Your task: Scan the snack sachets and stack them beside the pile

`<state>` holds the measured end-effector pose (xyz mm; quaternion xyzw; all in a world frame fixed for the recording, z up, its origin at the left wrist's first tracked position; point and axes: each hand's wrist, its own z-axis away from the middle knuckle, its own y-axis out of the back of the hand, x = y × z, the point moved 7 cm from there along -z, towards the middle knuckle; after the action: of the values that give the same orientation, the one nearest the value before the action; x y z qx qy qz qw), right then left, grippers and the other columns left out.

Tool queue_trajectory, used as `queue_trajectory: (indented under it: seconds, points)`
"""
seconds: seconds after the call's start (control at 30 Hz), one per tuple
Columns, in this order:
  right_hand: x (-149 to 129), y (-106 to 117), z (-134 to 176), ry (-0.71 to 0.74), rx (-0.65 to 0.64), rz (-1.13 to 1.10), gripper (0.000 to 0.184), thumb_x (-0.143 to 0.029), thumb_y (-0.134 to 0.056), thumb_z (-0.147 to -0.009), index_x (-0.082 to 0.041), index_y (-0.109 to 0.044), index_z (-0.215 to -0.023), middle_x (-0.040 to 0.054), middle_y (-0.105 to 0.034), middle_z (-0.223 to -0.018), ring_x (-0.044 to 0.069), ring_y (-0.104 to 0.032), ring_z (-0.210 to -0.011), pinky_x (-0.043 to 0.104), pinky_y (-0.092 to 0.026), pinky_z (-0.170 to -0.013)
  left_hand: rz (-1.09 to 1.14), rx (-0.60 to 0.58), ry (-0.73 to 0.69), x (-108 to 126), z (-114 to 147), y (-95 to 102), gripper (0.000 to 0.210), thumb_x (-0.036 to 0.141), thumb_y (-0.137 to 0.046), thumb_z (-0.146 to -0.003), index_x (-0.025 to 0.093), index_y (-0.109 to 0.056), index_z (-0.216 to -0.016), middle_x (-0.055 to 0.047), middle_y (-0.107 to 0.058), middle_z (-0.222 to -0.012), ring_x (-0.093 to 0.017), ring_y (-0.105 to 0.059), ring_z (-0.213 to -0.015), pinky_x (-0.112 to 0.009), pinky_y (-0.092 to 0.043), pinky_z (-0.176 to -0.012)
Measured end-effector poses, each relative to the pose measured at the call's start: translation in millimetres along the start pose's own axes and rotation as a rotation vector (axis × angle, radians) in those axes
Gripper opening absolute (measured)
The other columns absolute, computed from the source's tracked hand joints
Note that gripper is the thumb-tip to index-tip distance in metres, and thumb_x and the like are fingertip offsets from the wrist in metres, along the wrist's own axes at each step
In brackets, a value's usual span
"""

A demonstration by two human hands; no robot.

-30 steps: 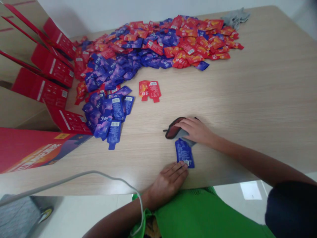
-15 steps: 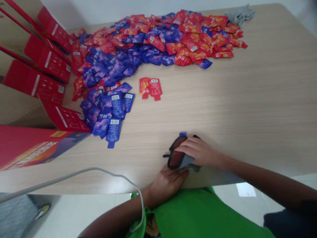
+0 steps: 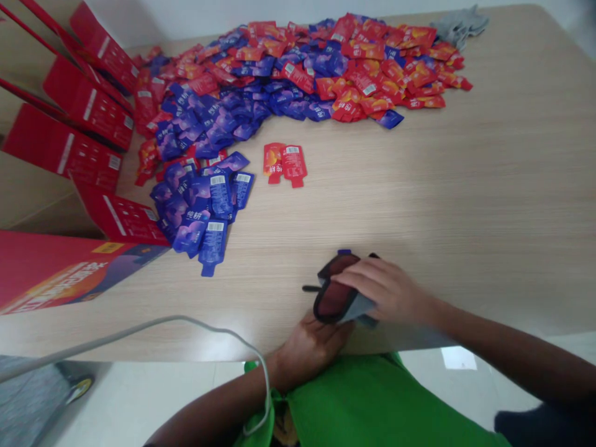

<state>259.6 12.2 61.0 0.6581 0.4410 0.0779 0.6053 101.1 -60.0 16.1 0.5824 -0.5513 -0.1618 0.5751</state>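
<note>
A pair of sunglasses (image 3: pixel 331 300) with dark red lenses and black frames is tilted near the table's front edge. My right hand (image 3: pixel 390 290) is closed over its right side, fingers lying across the lenses, with a grey cloth (image 3: pixel 362 307) bunched beneath them. Against the lower rim, my left hand (image 3: pixel 313 344) rests at the table edge; its fingers curl under the sunglasses and the cloth, and their tips are hidden. Just behind the frame, the blue tab of a sachet (image 3: pixel 344 252) pokes out, the remainder covered.
Two red sachets (image 3: pixel 293 162) lie mid-table. Blue sachets (image 3: pixel 214 242) are stacked at left, before a long heap of red and blue sachets (image 3: pixel 298 81). Red boxes (image 3: pixel 88 99) stand along the left. A grey cable (image 3: pixel 177 318) crosses the front. Grey gloves (image 3: pixel 459 28) lie far right.
My right hand has shifted slightly right and down over the sunglasses, baring more of the lower lens. The sunglasses have tilted a little. My left hand stays in place.
</note>
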Motion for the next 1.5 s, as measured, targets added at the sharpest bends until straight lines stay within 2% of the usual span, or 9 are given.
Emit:
queue_trajectory:
  seconds: [0.1, 0.23, 0.43, 0.6, 0.83, 1.0, 1.23, 1.37, 1.5]
  points:
    - [-9.6, -33.6, 16.9, 0.028, -0.129, -0.037, 0.044, -0.026, -0.066, -0.092, -0.021, -0.064, -0.136, 0.0096, -0.075, -0.124, 0.026, -0.067, -0.108, 0.042, -0.054, -0.095, 0.011, -0.033, 0.029, -1.7, 0.5, -0.7, 0.023, 0.015, -0.051, -0.107, 0.017, -0.071, -0.118, -0.008, -0.079, -0.101, -0.022, -0.077, -0.095, -0.037, -0.065, -0.087]
    - [33.7, -40.0, -5.5, -0.063, -0.089, 0.023, 0.048, -0.024, -0.07, -0.09, -0.021, -0.063, -0.137, 0.0113, -0.072, -0.128, 0.029, -0.065, -0.116, 0.044, -0.053, -0.099, -0.01, -0.051, -0.048, 3.4, -0.3, 3.4, 0.032, 0.013, -0.046, -0.11, 0.011, -0.064, -0.137, -0.012, -0.069, -0.141, -0.024, -0.064, -0.135, -0.04, -0.055, -0.113]
    - [86.2, 2.8, -57.9, -0.104, 0.04, 0.225, 0.055, -0.02, -0.072, -0.088, -0.02, -0.06, -0.142, 0.0138, -0.07, -0.131, 0.033, -0.065, -0.118, 0.047, -0.054, -0.1, -0.014, -0.045, -0.041, 2.0, -0.7, 3.8, 0.031, 0.015, -0.047, -0.111, 0.012, -0.065, -0.135, -0.01, -0.065, -0.148, -0.022, -0.058, -0.143, -0.04, -0.048, -0.122]
    - [47.1, 38.1, -35.4, -0.13, 0.233, 0.1, 0.051, -0.026, -0.065, -0.093, -0.021, -0.058, -0.143, 0.0131, -0.071, -0.129, 0.03, -0.067, -0.114, 0.044, -0.055, -0.097, 0.002, -0.049, -0.035, 2.1, -3.9, 6.0, 0.031, 0.016, -0.049, -0.11, 0.012, -0.063, -0.137, -0.012, -0.066, -0.146, -0.023, -0.059, -0.141, -0.041, -0.049, -0.12]
    - [-14.8, -32.0, 28.5, -0.085, -0.109, -0.074, 0.046, -0.023, -0.062, -0.093, -0.021, -0.062, -0.138, 0.0113, -0.075, -0.123, 0.028, -0.068, -0.109, 0.044, -0.056, -0.093, 0.051, -0.062, 0.02, -3.5, 0.4, -3.2, 0.017, 0.016, -0.056, -0.103, 0.019, -0.073, -0.101, -0.005, -0.075, -0.089, -0.021, -0.074, -0.084, -0.036, -0.063, -0.081]
    - [25.8, -40.7, 4.5, -0.129, -0.117, -0.035, 0.047, -0.022, -0.067, -0.091, -0.023, -0.062, -0.138, 0.0102, -0.072, -0.129, 0.029, -0.065, -0.116, 0.045, -0.053, -0.099, 0.033, -0.064, -0.024, -1.3, 1.1, -2.2, 0.031, 0.013, -0.051, -0.107, 0.011, -0.063, -0.135, -0.013, -0.072, -0.134, -0.023, -0.067, -0.128, -0.039, -0.055, -0.111]
    - [99.6, 26.2, -35.9, -0.297, 0.176, 0.173, 0.052, -0.022, -0.072, -0.088, -0.022, -0.061, -0.14, 0.0124, -0.07, -0.131, 0.034, -0.066, -0.12, 0.05, -0.054, -0.102, 0.078, 0.014, 0.048, 0.4, -15.8, 16.1, 0.024, 0.023, -0.055, -0.11, 0.015, -0.066, -0.13, -0.008, -0.074, -0.132, -0.021, -0.063, -0.134, -0.037, -0.051, -0.113]
    - [105.9, 73.7, 4.8, -0.492, 0.542, 0.123, 0.046, -0.034, -0.074, -0.09, -0.024, -0.065, -0.134, 0.0111, -0.074, -0.123, 0.034, -0.07, -0.113, 0.054, -0.057, -0.099, 0.182, 0.137, 0.243, -19.6, -33.8, 29.8, 0.02, 0.035, -0.061, -0.108, 0.02, -0.07, -0.118, -0.004, -0.077, -0.105, -0.019, -0.07, -0.105, -0.037, -0.054, -0.096]
    - [104.5, 80.1, 65.2, -0.762, 0.701, 0.03, 0.047, -0.049, -0.074, -0.09, -0.028, -0.069, -0.131, 0.0088, -0.076, -0.119, 0.035, -0.071, -0.109, 0.06, -0.058, -0.097, 0.07, 0.103, 0.415, -50.8, -61.4, 29.7, 0.043, 0.051, -0.059, -0.106, 0.019, -0.064, -0.133, -0.01, -0.07, -0.112, -0.026, -0.062, -0.103, -0.045, -0.052, -0.094]
